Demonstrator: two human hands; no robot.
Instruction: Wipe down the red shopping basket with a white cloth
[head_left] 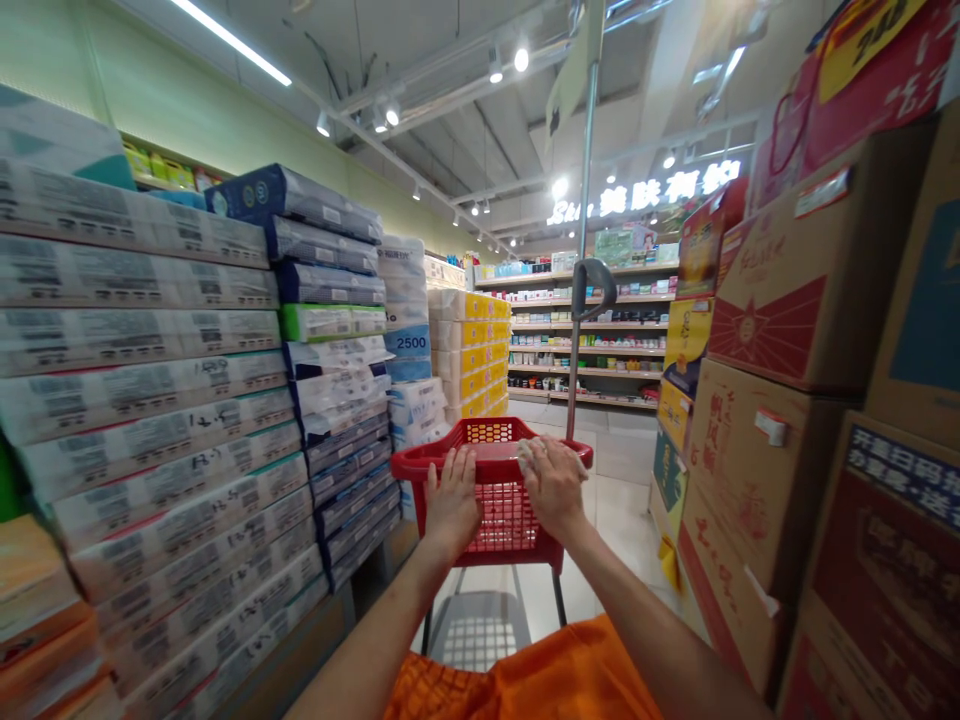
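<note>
A red plastic shopping cart (499, 515) stands directly in front of me, with a mesh basket and dark legs. My left hand (453, 505) lies over the left part of its handle (491, 462), fingers bent onto the bar. On the right part of the handle, my right hand (553, 490) presses a crumpled white tissue (531, 456) against the bar. Bits of the tissue stick out on both sides of the fingers. The thumbs' undersides are hidden. Orange cloth (525, 680) covers my lap area below the arms.
Tall stacks of wrapped paper packs (157, 330) line the left side. Cardboard cartons (757, 450) are piled on the right. A metal pole (585, 200) with a grey hook-shaped handle (596, 288) rises at the cart's far right. Stocked shelves (585, 325) stand behind, across a pale tiled floor (615, 520).
</note>
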